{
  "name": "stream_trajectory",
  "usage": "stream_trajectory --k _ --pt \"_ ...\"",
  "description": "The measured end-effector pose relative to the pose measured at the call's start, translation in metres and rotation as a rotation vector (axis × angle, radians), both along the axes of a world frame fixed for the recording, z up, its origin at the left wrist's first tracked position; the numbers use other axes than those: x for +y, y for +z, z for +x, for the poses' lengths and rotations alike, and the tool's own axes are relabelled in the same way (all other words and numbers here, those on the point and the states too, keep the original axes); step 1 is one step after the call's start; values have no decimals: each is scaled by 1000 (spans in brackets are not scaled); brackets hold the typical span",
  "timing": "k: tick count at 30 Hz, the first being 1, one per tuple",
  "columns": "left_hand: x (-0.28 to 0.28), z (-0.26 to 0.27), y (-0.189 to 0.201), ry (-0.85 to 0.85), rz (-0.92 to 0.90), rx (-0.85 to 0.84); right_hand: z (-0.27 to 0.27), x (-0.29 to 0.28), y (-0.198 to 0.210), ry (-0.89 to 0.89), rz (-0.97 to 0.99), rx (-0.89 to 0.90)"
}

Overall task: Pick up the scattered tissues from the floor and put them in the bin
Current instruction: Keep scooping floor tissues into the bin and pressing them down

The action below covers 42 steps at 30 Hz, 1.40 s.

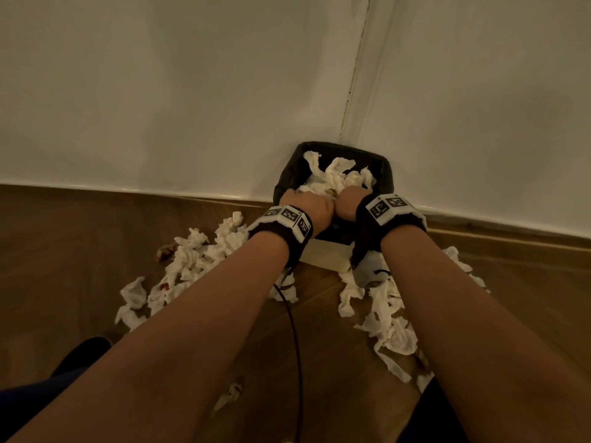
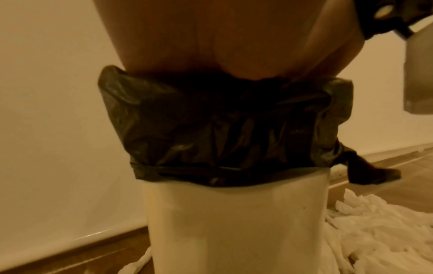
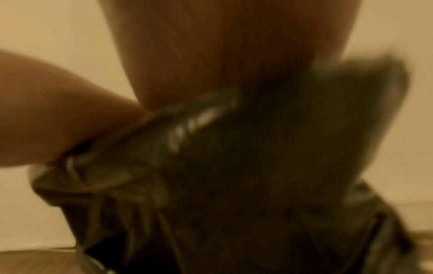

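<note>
**A:** My left hand (image 1: 308, 204) and right hand (image 1: 348, 203) are both down in the bin (image 1: 382, 169) on the tissues (image 1: 339, 179). Fingers are buried — can't tell if they're gripping.

**B:** Careful — that heap might spring back out, or you'll drag the liner (image 2: 225, 128) loose. Plenty more tissue on the floor (image 1: 80, 251).

Bare forearms, black wristbands (image 1: 281, 230), white coded markers (image 1: 388, 207)
</note>
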<state>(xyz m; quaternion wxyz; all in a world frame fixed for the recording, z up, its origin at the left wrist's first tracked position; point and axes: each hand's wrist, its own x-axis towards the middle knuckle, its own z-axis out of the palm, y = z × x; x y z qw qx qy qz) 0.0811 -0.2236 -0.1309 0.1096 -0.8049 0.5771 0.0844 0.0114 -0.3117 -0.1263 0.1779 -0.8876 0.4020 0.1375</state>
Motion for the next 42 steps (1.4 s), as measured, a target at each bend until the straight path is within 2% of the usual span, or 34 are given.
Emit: stream_trajectory --k 4,7,9,14,18,21,26,30,34,37,42 --pt "19 0 14 102 -281 244 -10 1 14 -24 -58 -67" --pt "38 -1 25 122 -459 231 -18 14 31 -4 -194 -68" --pt "52 -3 30 125 -561 215 -25 25 40 -12 -315 -139" --pt "96 -7 36 177 -584 231 -38 62 55 -11 -359 -379" --pt "135 -11 27 233 -509 290 -47 94 52 1 -224 -497" --pt "167 -12 14 299 -406 305 -56 119 37 -13 -59 -509" --pt "213 -16 -20 415 -203 354 -73 159 -10 -49 116 -373" --pt "239 -21 -53 438 -77 417 -88 188 -47 -68 271 -213" --pt "258 -28 -88 486 47 438 -102 210 -79 12 405 3" --pt "276 -35 -115 678 63 424 -113 223 -108 71 438 164" --pt "300 -38 -143 1063 35 495 -128 241 -150 52 488 339"
